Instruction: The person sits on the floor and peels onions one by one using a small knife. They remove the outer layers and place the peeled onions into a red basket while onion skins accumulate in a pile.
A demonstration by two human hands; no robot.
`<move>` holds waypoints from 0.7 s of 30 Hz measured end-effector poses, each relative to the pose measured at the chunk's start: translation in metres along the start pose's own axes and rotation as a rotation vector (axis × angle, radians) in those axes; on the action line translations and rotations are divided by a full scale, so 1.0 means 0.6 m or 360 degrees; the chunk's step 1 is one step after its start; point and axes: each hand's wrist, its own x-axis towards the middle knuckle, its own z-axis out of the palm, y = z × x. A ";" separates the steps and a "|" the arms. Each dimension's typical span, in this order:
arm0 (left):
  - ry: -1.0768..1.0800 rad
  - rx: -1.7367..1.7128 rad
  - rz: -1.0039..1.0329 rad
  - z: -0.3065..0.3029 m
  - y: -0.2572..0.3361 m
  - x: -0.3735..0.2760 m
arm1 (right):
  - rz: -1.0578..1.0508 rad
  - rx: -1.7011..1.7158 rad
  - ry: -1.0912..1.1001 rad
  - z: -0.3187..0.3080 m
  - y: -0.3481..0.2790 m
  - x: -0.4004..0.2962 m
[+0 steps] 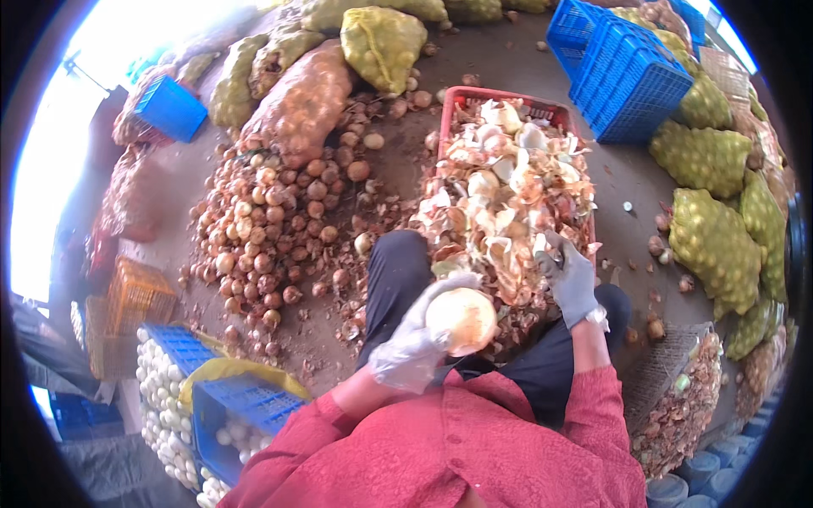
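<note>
A large onion (462, 320), pale with some brownish skin, rests in my left hand (416, 336), which wears a glove under clear plastic. My right hand (567, 273), in a grey glove, is over the right side of the skin heap with its fingers bent; a small pale thing shows at its fingertips, too unclear to name. In front of me stands a red plastic crate (450, 105), heaped with onion skins (502, 209) and some pale onion pieces. Unpeeled onions (260, 222) lie in a big pile on the floor to the left.
A filled mesh sack (305, 101) leans behind the pile. Blue crates (625, 76) stand at the upper right, beside green mesh sacks (714, 241). At lower left, peeled onions (162, 406) lie by a blue crate (248, 397). More skins (683, 406) are heaped at lower right.
</note>
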 end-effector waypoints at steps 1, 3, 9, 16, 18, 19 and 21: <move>0.0061 0.0035 0.0023 0.022 0.019 0.000 | 0.0226 0.0595 -0.0104 -0.007 -0.002 -0.016; 0.0169 0.0131 0.0115 0.054 0.035 0.006 | 0.0534 0.1139 -0.0241 0.010 -0.032 -0.050; 0.0156 0.0161 -0.0078 0.025 0.002 0.020 | 0.0382 0.0990 -0.0348 0.058 -0.136 -0.091; 0.0001 0.2398 0.0623 -0.011 0.030 0.035 | 0.0345 0.0260 -0.0742 0.003 -0.158 -0.113; 0.0092 0.2471 0.0568 0.001 0.022 0.032 | 0.0382 0.0265 -0.0852 0.005 -0.161 -0.118; 0.0136 0.2511 0.0544 0.004 0.018 0.031 | 0.0386 0.0226 -0.0866 0.006 -0.166 -0.117; 0.0043 0.2531 0.0645 -0.010 0.017 0.030 | 0.0397 0.0152 -0.0885 0.010 -0.176 -0.117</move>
